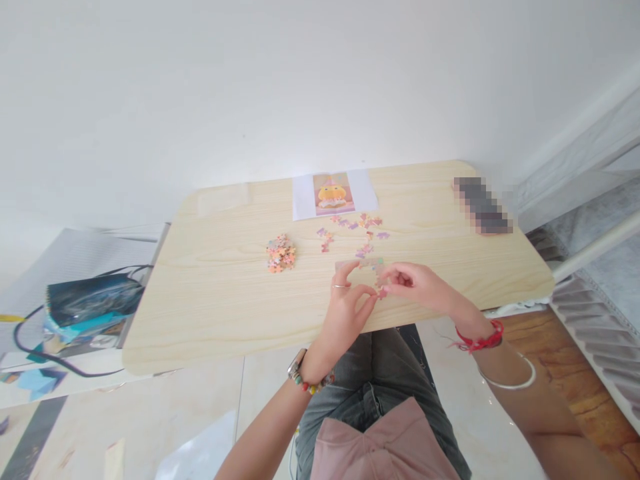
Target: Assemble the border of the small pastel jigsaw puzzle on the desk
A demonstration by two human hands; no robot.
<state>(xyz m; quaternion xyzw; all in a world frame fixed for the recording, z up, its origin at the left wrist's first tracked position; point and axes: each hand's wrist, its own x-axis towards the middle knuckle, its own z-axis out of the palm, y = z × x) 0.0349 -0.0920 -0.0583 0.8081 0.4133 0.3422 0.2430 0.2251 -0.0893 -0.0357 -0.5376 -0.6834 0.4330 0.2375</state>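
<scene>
Both hands meet near the bench's [210,320] front edge: the right hand [417,283] pinches a small pink puzzle piece [383,292], touching the left hand's [345,310] closed fingertips [369,298]. Loose pieces [357,230] lie just beyond, the heap [281,254] farther left.
</scene>
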